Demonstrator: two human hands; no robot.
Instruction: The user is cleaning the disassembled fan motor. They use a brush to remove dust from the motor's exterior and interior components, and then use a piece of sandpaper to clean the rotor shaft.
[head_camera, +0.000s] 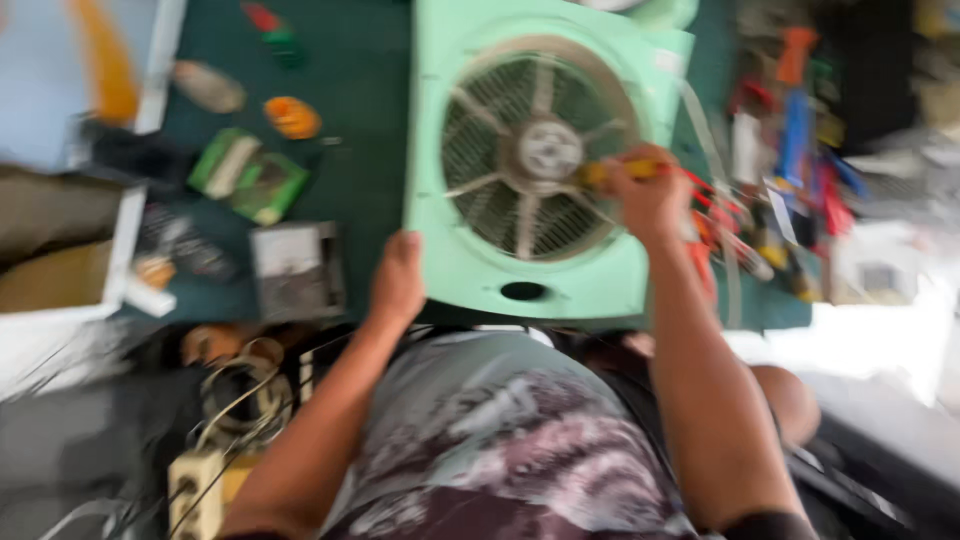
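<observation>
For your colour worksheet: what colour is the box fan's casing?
Pale mint green; the fan casing shows best in the head view.

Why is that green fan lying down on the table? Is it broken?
No damage shows. The green box fan lies flat, grille up; the left hand grips its edge and the right hand holds a yellow-handled screwdriver at the grille.

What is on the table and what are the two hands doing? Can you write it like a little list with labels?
Main thing: a light green box fan lying flat on a dark green table
Left hand: grips the fan's near left edge
Right hand: closed around a yellow-handled tool, held over the round grille
Left of fan: a green packet, an orange item
Right of fan: a pile of red and blue tools
Picture: blurred, small details unclear
</observation>
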